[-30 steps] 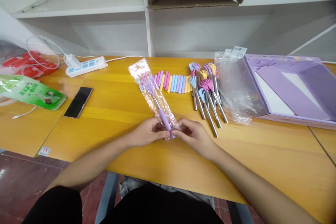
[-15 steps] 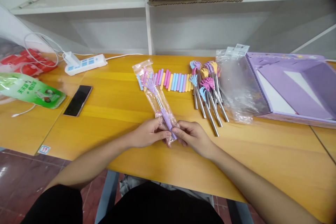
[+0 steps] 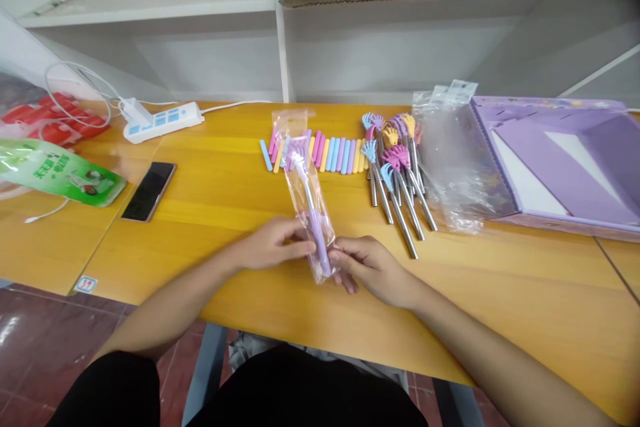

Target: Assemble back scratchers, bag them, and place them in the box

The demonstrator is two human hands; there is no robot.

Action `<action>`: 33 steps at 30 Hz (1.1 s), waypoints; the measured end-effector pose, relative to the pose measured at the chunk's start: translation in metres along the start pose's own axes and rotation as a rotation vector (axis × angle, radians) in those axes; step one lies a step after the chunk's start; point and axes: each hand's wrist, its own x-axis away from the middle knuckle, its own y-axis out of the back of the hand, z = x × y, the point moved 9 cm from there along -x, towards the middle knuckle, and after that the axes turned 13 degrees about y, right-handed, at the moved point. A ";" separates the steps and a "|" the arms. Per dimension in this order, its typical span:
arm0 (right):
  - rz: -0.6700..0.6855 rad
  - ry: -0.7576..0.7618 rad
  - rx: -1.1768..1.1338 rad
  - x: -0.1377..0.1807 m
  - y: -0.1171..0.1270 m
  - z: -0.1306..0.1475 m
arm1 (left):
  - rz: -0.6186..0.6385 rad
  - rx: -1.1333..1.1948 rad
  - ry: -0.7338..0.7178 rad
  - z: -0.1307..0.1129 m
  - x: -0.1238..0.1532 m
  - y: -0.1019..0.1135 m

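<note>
Pointing towards twelve o'clock above the bench (image 3: pixel 230 193), the bagged scratcher (image 3: pixel 319 240) is pinched low by the fingers of the right hand (image 3: pixel 370 271), apparently for steadiness; whether the left hand (image 3: pixel 275 245) grips cannot be told. Loose scratchers (image 3: pixel 397 157) are heaped at two o'clock, seemingly for reach.

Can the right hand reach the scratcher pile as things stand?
Probably yes: only table shows between the right hand and the pile, though it seems to pinch the bag and might need to let go first.
</note>
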 end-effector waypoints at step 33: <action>-0.300 0.231 0.902 -0.039 0.056 -0.001 | -0.687 -0.037 0.051 0.009 0.007 0.064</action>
